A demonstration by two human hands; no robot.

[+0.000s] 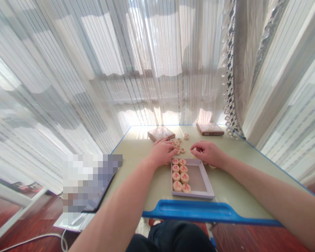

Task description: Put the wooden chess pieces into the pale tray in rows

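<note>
Pieces (179,144), round and pale with red marks, scattered loose on tabletop (136,154) just beyond both hands. Left hand (162,152) palm down, fingers (173,151) curled and close together over nearest loose pieces, tips touching or nearly touching them; whether any piece pinched, cannot tell. Right hand (207,152) also palm down, fingertips drawn together at a spot just right of the loose pieces, apparently pinching something small, though too hidden to confirm. Narrow gap between the two hands, straight above far rim of tray (208,182).

Tray white, shallow, lying just near side of both hands, touching or almost under the left fingers. Eight pieces filed in two columns along its left wall (180,174); right half of tray bare. One more piece (212,166) half hidden under right wrist, beside tray's right wall.

Two flat boxes at far edge: one (161,133) behind left hand, near the loose pieces; other (210,128) further right, well apart from hands. Two stray pieces (186,136) between the boxes.

Blue lip (194,210) along near edge, close behind tray. Open tabletop to left of left forearm and to right of right forearm. Sheer curtains (94,70) close around far and side edges.
</note>
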